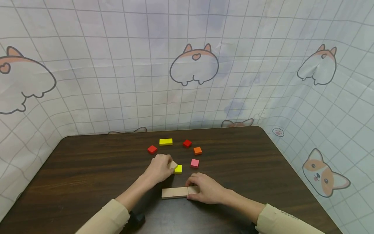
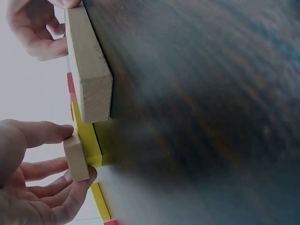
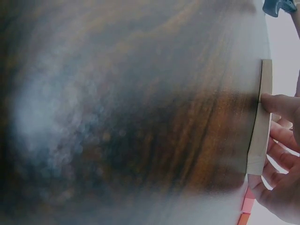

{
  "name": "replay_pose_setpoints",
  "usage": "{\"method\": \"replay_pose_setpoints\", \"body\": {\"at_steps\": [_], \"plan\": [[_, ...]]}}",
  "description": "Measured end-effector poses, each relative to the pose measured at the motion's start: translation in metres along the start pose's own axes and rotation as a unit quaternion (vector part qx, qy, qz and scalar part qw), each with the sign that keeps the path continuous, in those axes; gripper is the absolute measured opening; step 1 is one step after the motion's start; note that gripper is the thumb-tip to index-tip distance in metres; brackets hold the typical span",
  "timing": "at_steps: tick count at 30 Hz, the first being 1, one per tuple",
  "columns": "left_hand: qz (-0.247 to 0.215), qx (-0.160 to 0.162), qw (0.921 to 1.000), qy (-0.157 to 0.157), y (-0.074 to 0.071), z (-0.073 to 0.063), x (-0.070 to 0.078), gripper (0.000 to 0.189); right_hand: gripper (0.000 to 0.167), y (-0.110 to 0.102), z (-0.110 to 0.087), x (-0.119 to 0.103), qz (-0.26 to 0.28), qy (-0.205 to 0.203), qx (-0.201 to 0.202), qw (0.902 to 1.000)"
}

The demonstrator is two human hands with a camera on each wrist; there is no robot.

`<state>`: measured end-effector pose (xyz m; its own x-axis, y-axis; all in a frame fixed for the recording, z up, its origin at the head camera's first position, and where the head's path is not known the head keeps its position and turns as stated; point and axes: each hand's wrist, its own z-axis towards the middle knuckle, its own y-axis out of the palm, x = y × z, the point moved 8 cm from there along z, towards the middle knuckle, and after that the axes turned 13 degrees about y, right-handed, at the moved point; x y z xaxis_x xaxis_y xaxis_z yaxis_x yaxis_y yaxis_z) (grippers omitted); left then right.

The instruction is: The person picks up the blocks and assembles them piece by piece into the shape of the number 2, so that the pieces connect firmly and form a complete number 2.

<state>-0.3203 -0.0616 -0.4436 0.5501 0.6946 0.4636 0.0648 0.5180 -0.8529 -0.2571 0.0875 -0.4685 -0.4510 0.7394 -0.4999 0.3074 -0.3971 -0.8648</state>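
My left hand [image 1: 159, 167] pinches a small plain wooden block [image 2: 76, 157] between thumb and fingers. That block overlaps a yellow block [image 1: 178, 169] lying on the table, right at its side in the left wrist view. Closer to me, two plain wooden blocks lie end to end in a straight row. My right hand [image 1: 208, 189] grips the right-hand wooden block [image 3: 258, 145], thumb on the near side and fingers round the far side. The left-hand wooden block [image 1: 174, 193] touches it at the seam, free of any hand.
Beyond the hands lie a pink block [image 1: 194, 163], an orange block [image 1: 197, 150], two red blocks [image 1: 152, 149] and another yellow block [image 1: 166, 142]. The dark wooden table [image 1: 87, 172] ends at a patterned cloth wall [image 1: 152, 81] behind and to the right.
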Motion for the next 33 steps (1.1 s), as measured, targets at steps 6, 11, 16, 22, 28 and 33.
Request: {"method": "replay_pose_setpoints", "body": {"at_steps": [6,11,16,22,28,33], "plan": [[-0.001,0.004,1.0,-0.006,-0.004,-0.003,0.004,0.028,0.025,0.0,0.001,0.001,0.005,0.003,-0.004,1.0],[-0.023,-0.01,0.9997,0.002,-0.006,-0.01,0.019,0.027,0.025,0.0,-0.001,0.0,-0.001,-0.013,0.007,0.9999],[-0.046,-0.052,0.9973,0.023,0.003,-0.015,0.031,0.026,0.025,0.0,-0.001,0.001,-0.005,-0.021,0.015,0.9996],[-0.036,-0.052,0.9978,0.021,0.009,-0.01,0.027,0.026,0.026,0.001,0.0,0.002,-0.003,-0.014,0.012,0.9998],[-0.031,-0.036,0.9987,0.021,0.013,0.0,0.021,0.026,0.025,0.003,0.001,0.003,-0.002,0.001,0.002,1.0],[-0.028,-0.029,0.9991,0.013,0.016,0.011,0.015,0.028,0.026,0.002,0.001,0.004,0.001,0.011,-0.002,0.9999]]}}
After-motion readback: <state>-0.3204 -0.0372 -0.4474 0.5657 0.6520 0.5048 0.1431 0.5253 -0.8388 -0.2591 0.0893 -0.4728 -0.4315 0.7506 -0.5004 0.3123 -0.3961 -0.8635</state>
